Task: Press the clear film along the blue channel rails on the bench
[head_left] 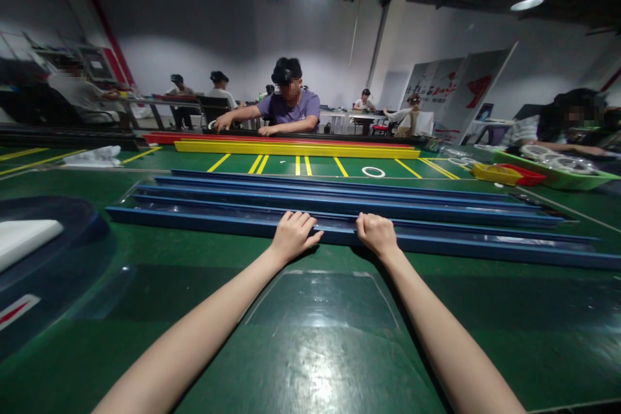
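Long blue channel strips lie side by side across the green table. At the nearest blue channel (233, 223), my left hand (294, 236) has its fingers hooked over the near wall, with the thumb stuck out along the front. A short way to the right, my right hand (378, 234) is closed over the same wall, knuckles up; its fingertips are hidden. Between the two hands a stretch of the channel shows. Directly behind lies another blue channel (339, 197), touched by neither hand.
Yellow strips (295, 149) and red strips lie farther back, before a person in a purple shirt (291, 110). A white ring (373, 172) rests on the green table (310, 349). At right are a yellow tray (495, 173) and a green basin (577, 178); a dark rounded object (77, 239) sits left.
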A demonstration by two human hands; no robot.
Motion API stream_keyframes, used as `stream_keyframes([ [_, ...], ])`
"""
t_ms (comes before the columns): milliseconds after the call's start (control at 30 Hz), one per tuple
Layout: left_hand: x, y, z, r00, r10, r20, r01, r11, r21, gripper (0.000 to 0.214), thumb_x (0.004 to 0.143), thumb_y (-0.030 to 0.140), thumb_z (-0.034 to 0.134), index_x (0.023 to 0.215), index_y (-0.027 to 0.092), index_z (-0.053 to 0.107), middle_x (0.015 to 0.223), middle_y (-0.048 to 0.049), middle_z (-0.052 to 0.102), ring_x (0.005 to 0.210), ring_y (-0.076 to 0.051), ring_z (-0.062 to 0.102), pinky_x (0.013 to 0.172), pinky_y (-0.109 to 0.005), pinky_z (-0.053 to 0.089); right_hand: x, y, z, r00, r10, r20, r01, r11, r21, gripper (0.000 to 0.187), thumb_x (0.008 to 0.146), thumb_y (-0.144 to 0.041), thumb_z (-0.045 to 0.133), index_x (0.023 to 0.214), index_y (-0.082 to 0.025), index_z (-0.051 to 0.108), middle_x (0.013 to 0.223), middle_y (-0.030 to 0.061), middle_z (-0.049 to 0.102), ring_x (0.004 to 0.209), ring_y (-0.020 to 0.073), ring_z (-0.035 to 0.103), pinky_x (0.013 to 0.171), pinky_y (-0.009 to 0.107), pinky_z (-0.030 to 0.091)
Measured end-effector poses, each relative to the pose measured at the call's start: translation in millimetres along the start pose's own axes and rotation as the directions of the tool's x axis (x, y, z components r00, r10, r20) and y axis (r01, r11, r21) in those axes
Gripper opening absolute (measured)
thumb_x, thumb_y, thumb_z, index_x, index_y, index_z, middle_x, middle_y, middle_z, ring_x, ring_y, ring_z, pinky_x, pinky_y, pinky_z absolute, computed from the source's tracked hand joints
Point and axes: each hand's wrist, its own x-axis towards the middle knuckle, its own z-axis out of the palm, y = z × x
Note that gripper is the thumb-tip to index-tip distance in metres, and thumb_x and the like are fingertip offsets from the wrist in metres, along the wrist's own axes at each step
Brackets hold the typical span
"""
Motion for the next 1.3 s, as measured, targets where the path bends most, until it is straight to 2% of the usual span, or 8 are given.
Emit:
stream_keyframes([
  [167,-0.3,-0.1,0.2,1.000,-0.005,-0.003,0.005,1.000,0.029,0.036,0.086,0.042,0.033,0.082,0.016,0.056,0.079,-0.0060,0.059,0.077,-0.018,0.050,0.069,-0.032,0.031,-1.7,7.4,0.4,1.000,0.022,0.014,-0.022,0.999,-0.023,0.045,0.083,-0.025,0.026,0.056,-0.012,0.061,0.058,0.0095,0.063,0.048,0.0131,0.052,0.045,0.025,0.021],
  [500,-0.9,-0.4,1.1,1.000,-0.006,0.003,0.006,0.998,0.063,0.038,0.086,0.045,0.032,0.082,0.016,0.056,0.078,-0.0062,0.059,0.077,-0.019,0.050,0.068,-0.031,0.030,-10.7,40.5,-0.4,0.997,0.075,-0.009,-0.076,0.994,-0.084,0.046,0.081,-0.025,0.026,0.053,-0.011,0.060,0.055,0.0107,0.062,0.046,0.0138,0.052,0.044,0.025,0.020],
  [767,-1.5,-0.5,3.8,1.000,0.013,-0.026,-0.011,0.996,0.092,0.039,0.085,0.047,0.034,0.072,0.016,0.055,0.071,-0.0047,0.058,0.069,-0.017,0.051,0.064,-0.030,0.029,-17.4,64.6,3.1,0.995,0.084,-0.062,-0.089,0.992,-0.088,0.046,0.080,-0.028,0.028,0.048,-0.012,0.057,0.050,0.0100,0.060,0.042,0.0127,0.048,0.044,0.024,0.020],
  [933,-1.8,-0.8,5.5,0.998,0.036,-0.051,-0.030,0.994,0.105,0.039,0.084,0.047,0.036,0.070,0.016,0.054,0.067,-0.0035,0.058,0.065,-0.015,0.051,0.061,-0.029,0.028,-18.6,69.8,4.0,0.993,0.095,-0.076,-0.101,0.993,-0.068,0.046,0.079,-0.030,0.029,0.047,-0.013,0.056,0.049,0.0098,0.059,0.041,0.0124,0.047,0.045,0.025,0.021],
  [1100,-1.7,-1.0,5.8,0.997,0.040,-0.064,-0.033,0.993,0.112,0.039,0.084,0.047,0.037,0.066,0.016,0.053,0.065,-0.0030,0.058,0.064,-0.015,0.051,0.059,-0.029,0.027,-18.1,67.9,0.9,0.993,0.113,-0.027,-0.115,0.991,-0.074,0.045,0.080,-0.030,0.030,0.049,-0.013,0.058,0.053,0.0095,0.061,0.043,0.0127,0.049,0.046,0.025,0.021],
  [1300,-1.8,-0.8,6.1,0.997,0.034,-0.065,-0.028,0.994,0.102,0.040,0.084,0.047,0.037,0.066,0.015,0.053,0.065,-0.0034,0.058,0.064,-0.015,0.051,0.059,-0.029,0.027,-16.0,64.3,-7.5,0.982,0.152,0.114,-0.144,0.987,-0.074,0.045,0.082,-0.032,0.030,0.056,-0.015,0.063,0.063,0.0090,0.065,0.053,0.0156,0.056,0.049,0.025,0.024],
])
